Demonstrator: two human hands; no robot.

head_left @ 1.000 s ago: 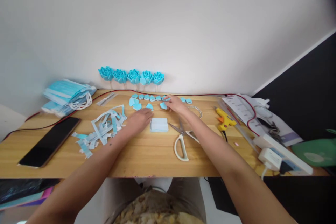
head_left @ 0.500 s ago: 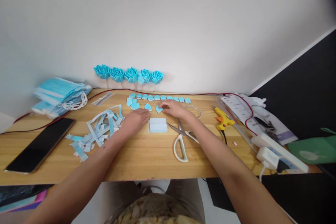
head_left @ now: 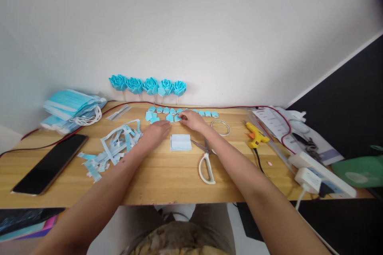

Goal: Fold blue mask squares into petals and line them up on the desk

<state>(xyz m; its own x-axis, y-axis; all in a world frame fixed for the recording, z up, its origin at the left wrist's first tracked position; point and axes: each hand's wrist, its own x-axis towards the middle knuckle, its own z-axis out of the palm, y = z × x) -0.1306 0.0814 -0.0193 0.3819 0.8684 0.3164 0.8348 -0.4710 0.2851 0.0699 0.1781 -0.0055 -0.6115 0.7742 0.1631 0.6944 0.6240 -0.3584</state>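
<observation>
My right hand pinches a small folded light-blue petal piece at the middle of the table. Directly left of it lies a similar folded blue piece. My left hand rests low over the wood with its fingers stretched out, their tips just below that piece. More loose petals lie beyond the left fingers. Behind runs a row of folded blue petals, partly covered by my right hand. A stack of pale cut fabric rectangles sits between my forearms. White-handled scissors lie partly under my right forearm.
Blue fabric roses on stems lean against the wall. Left are face masks, blue-white scraps and a black phone. Right are a wire ring, yellow glue gun and power strip. A red-black cable crosses behind.
My right hand has slid the pinched petal slightly left and farther back, close to the neighbouring piece. My left hand has barely moved. The view has shifted a little.
</observation>
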